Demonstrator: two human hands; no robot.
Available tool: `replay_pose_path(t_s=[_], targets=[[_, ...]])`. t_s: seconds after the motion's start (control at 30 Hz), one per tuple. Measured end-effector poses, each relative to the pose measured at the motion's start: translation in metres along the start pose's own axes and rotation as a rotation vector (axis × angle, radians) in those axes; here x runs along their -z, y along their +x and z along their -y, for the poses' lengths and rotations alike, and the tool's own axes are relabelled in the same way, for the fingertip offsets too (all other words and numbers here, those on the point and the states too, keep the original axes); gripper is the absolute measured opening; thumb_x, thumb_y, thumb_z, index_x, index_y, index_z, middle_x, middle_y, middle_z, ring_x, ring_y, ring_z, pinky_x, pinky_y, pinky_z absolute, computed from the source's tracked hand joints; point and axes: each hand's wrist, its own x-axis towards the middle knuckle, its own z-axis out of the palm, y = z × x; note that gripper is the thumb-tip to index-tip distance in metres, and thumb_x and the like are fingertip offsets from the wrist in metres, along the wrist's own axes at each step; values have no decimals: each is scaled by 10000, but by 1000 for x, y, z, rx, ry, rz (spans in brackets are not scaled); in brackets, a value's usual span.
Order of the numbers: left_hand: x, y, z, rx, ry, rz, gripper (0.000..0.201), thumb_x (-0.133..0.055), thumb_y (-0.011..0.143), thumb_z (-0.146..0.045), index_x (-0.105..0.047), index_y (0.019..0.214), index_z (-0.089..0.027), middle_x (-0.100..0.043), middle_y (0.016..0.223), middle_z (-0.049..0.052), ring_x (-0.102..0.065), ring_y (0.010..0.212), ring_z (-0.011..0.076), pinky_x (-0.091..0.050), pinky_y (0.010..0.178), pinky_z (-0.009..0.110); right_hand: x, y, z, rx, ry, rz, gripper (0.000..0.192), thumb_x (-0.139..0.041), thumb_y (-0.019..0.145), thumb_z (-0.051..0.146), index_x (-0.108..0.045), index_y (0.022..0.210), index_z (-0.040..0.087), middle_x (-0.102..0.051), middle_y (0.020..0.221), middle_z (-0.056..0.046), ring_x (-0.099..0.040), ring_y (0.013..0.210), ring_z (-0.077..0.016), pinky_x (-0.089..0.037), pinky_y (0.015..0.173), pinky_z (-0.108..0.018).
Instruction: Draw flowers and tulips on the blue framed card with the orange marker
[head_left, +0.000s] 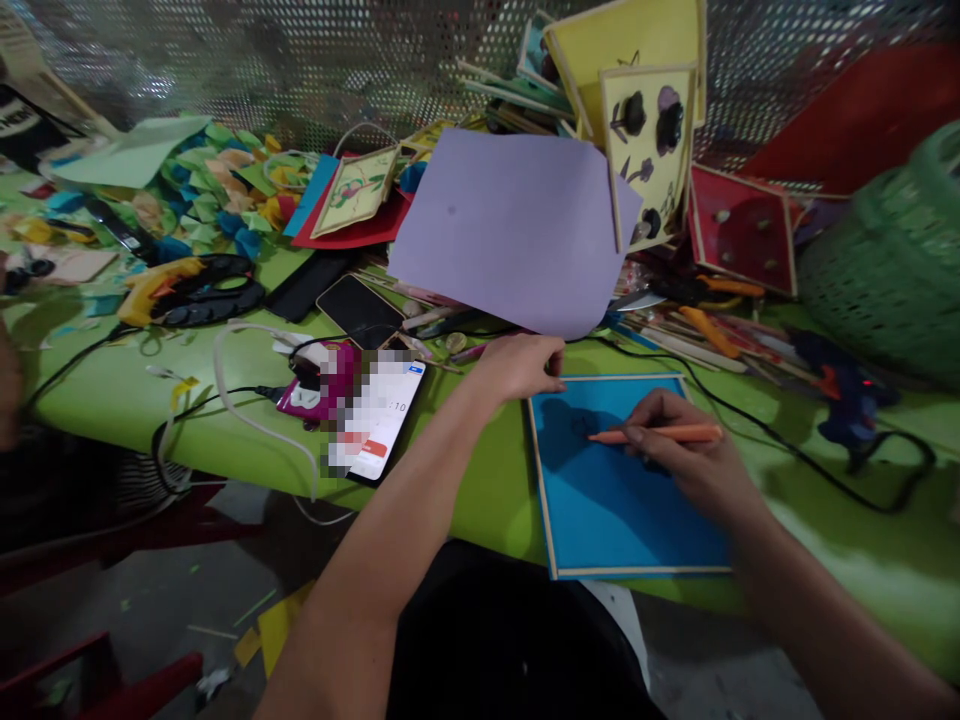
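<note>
A blue card with a pale wooden frame [600, 500] lies flat on the green table in front of me. My right hand [686, 460] holds an orange pencil [660, 434], its tip resting on the upper part of the card. My left hand [521, 365] rests with curled fingers on the table at the card's top left corner, touching its edge. It holds nothing that I can see.
A lilac paper sheet [517, 225] lies behind the card. A phone [379, 420] and cables lie at left, with a glue gun [844, 390] and a green basket [892, 260] at right. Framed craft cards, scissors and paper scraps crowd the back.
</note>
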Motion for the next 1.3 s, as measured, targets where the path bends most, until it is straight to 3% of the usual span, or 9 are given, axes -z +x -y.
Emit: replay_pose_path(t_s=[0.43, 0.77, 1.13, 1.3], targets=[[-3, 2, 3, -14, -2, -18, 207, -746, 797, -362, -691, 953, -239, -732, 966, 18, -653, 866, 199, -426, 701, 295, -3, 1, -1, 14, 27, 38, 335, -789, 799, 515, -631, 765, 221, -644, 622, -4, -572, 553, -141, -437, 529, -264], [-2, 2, 2, -12, -7, -13, 211, -746, 797, -361, -699, 961, -238, -728, 968, 21, -651, 877, 203, -430, 723, 295, -7, -1, 0, -13, 75, 77, 358, -808, 782, 538, -633, 766, 227, -648, 666, -7, -689, 645, -186, -484, 567, -278], [-1, 1, 1, -7, -5, -12, 206, -742, 801, -364, -690, 958, -241, -731, 993, 21, -652, 900, 208, -439, 739, 298, -6, 1, 3, -7, 57, 75, 367, -805, 773, 552, -647, 754, 221, -645, 651, -11, -617, 589, -159, -476, 556, -281], [-1, 1, 1, 0, -3, -5, 199, -738, 808, -360, -690, 959, -241, -728, 984, 21, -649, 895, 209, -433, 736, 303, 0, 3, -6, -4, 76, -21, 278, -783, 806, 473, -652, 736, 238, -661, 661, -15, -582, 599, -167, -441, 557, -296]])
